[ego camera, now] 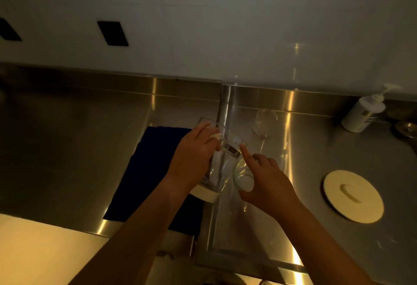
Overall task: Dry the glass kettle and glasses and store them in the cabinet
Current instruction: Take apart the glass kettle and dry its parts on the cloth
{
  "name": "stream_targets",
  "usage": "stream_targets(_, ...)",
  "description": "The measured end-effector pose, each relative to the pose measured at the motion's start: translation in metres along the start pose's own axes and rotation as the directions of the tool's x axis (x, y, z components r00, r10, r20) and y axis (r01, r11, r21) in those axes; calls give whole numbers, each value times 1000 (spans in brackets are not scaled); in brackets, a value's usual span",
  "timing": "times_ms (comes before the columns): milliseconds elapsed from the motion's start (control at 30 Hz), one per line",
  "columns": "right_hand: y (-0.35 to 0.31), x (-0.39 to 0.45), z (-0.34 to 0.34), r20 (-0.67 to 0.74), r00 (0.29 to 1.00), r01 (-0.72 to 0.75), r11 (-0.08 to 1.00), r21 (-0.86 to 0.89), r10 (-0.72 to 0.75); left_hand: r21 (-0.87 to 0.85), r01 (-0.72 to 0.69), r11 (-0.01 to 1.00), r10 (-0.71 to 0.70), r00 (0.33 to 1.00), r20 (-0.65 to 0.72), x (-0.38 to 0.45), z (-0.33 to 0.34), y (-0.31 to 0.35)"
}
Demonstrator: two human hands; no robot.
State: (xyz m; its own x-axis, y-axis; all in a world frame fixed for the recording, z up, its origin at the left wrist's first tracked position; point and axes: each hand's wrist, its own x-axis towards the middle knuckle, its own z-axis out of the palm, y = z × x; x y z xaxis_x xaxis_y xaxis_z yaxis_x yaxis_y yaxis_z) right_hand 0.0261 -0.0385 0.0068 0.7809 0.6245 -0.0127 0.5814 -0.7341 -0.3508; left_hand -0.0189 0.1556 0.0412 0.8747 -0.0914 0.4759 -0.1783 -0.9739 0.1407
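Observation:
My left hand (191, 160) grips the glass kettle (220, 173), a clear jug with a cream base, held tilted above the dark blue cloth (144, 171). My right hand (268, 183) is just to its right, with the index finger straight and its tip at the kettle's rim. A small clear glass (242, 177) stands on the steel counter between that index finger and the thumb; I cannot tell if the thumb touches it. A second clear glass (264, 122) stands farther back on the counter, apart from both hands.
A round cream lid (353, 195) lies on the steel counter (316, 149) to the right. A white pump bottle (363, 109) stands at the back right by the wall, with a metal fitting (407, 128) beside it. A pale worktop (33, 250) lies at the near left.

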Motion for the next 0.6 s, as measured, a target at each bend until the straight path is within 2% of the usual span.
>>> stream_targets(300, -46, 28, 20, 115, 987, 110, 994, 11, -110, 48, 76, 996, -77, 997, 6, -33, -22, -43)
stream_targets(467, -64, 47, 32, 177, 967, 186, 983, -6, -182, 81, 155, 985, -160, 985, 59, -50, -36, -59)
stream_targets(600, -78, 61, 45, 193, 955, 231, 973, -14, -224, 98, 162, 982, -164, 986, 6, -63, -44, -80)
